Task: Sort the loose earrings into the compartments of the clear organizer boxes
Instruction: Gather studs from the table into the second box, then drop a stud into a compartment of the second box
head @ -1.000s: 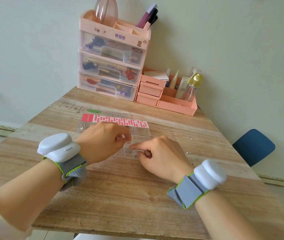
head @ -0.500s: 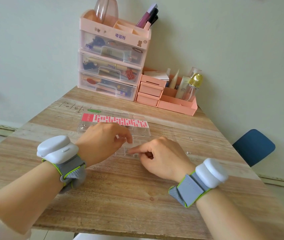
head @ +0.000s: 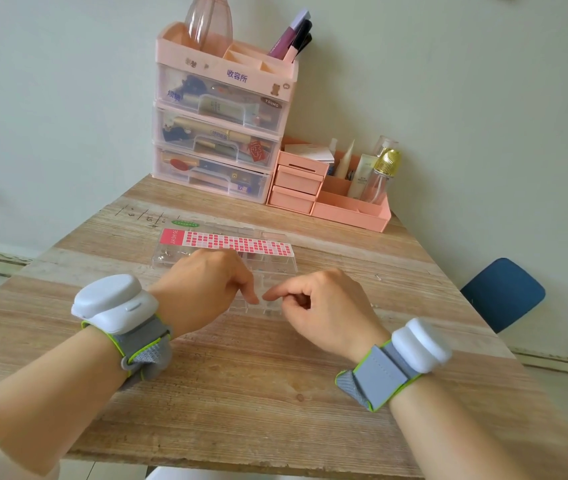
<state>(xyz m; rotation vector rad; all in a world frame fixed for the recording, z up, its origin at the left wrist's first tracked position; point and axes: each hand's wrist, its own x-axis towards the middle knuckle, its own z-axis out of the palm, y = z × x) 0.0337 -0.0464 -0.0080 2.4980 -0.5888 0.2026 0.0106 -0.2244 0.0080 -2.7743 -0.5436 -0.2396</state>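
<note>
Clear organizer box [head: 277, 263] lies under both hands' curled fingers [head: 251, 296].

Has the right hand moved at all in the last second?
Barely. The right hand stays over the clear organizer box, its fingertip just nearer the left hand.
</note>
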